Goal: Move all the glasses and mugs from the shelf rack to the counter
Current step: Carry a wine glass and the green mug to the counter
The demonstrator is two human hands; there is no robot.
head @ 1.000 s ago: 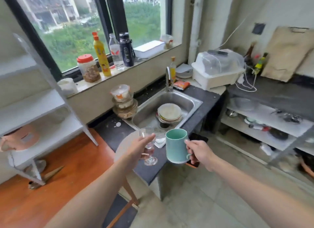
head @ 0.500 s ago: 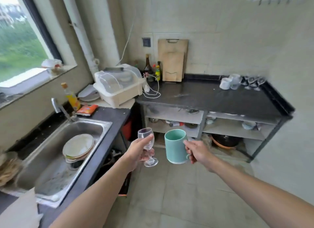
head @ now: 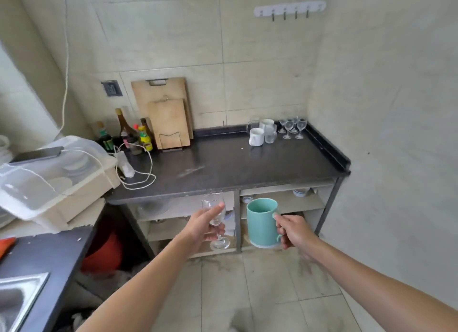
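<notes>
My left hand (head: 202, 226) grips a small clear stemmed glass (head: 216, 220) upright by its bowl and stem. My right hand (head: 292, 232) holds a teal mug (head: 261, 222) by its handle. Both are in the air in front of the dark counter (head: 223, 168), below its front edge. At the counter's far right corner stand white mugs (head: 256, 136), a clear glass mug (head: 270, 133) and several small stemmed glasses (head: 292, 128). The shelf rack is out of view.
Cutting boards (head: 168, 121) and sauce bottles (head: 133, 133) stand at the counter's back left, with a white charger and cable (head: 133, 170) in front. A white dish box (head: 57, 178) sits at left, a sink corner (head: 14, 297) at lower left. Open shelves with bowls lie under the counter.
The view has swung right from the window and sink to the dark counter, which is now closer. Both hands keep hold of the glass and the mug.
</notes>
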